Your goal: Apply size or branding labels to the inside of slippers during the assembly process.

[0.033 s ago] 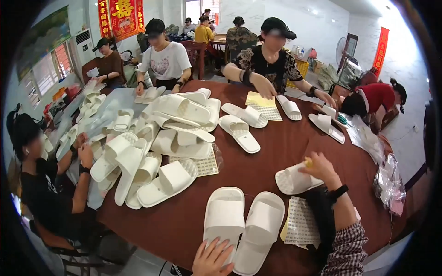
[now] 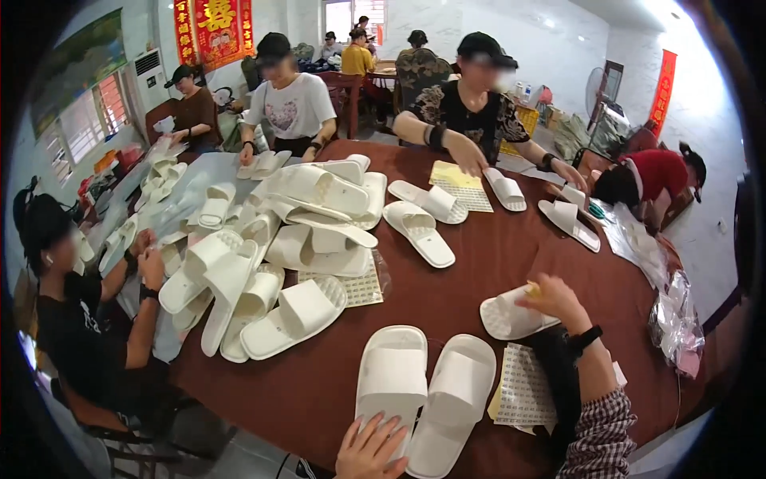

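My left hand (image 2: 369,447) lies at the table's near edge with fingers apart, its fingertips touching the heel of a white slipper (image 2: 391,375). A second white slipper (image 2: 456,395) lies right beside it as a pair. My right hand (image 2: 552,299), with a black band on the wrist, grips the end of a third white slipper (image 2: 509,317) lying sole up on the brown table (image 2: 479,263). A small yellow thing shows at its fingertips. A white sheet of small stickers (image 2: 523,387) lies under my right forearm.
A big heap of white slippers (image 2: 303,215) fills the table's left half, with another sticker sheet (image 2: 361,289) beside it. Several people sit around the table handling slippers; one opposite reaches toward a slipper (image 2: 504,188). Clear plastic bags (image 2: 678,319) lie at the right edge.
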`<state>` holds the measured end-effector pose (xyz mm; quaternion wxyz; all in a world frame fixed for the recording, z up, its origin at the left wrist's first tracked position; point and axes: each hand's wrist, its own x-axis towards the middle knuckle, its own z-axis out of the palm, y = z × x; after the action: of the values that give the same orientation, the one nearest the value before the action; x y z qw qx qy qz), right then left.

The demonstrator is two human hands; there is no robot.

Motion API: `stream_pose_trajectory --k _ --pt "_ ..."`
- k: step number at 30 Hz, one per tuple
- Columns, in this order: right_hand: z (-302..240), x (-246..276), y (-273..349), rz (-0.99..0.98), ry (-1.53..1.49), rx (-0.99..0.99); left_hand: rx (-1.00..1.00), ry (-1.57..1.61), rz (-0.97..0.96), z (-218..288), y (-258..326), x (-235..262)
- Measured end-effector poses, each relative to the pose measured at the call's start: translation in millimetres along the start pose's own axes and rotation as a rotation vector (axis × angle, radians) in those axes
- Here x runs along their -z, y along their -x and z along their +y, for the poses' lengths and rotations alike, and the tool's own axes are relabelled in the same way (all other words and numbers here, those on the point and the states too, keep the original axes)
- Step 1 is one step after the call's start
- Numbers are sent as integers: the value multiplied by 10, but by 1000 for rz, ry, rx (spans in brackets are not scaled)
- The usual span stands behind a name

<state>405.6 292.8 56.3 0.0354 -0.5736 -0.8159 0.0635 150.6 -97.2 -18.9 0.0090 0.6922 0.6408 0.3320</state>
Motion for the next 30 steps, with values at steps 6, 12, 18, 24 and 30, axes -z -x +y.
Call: stream_pose_trajectory --k 6,12,18,24,30 --pt "-353 -200 210 -33 8 -41 -6 -3 -4 -56 38 -87" --pt "-421 98 131 243 29 146 -16 -5 11 -65 8 -35" --pt "-107 527 73 382 -132 127 -68 6 37 5 -102 -28" --pt "-575 411 831 216 -181 275 -55 -26 0 -10 -69 -45" --pt "-1053 654 2171 -84 -304 487 -82 19 -22 -4 -70 -18"
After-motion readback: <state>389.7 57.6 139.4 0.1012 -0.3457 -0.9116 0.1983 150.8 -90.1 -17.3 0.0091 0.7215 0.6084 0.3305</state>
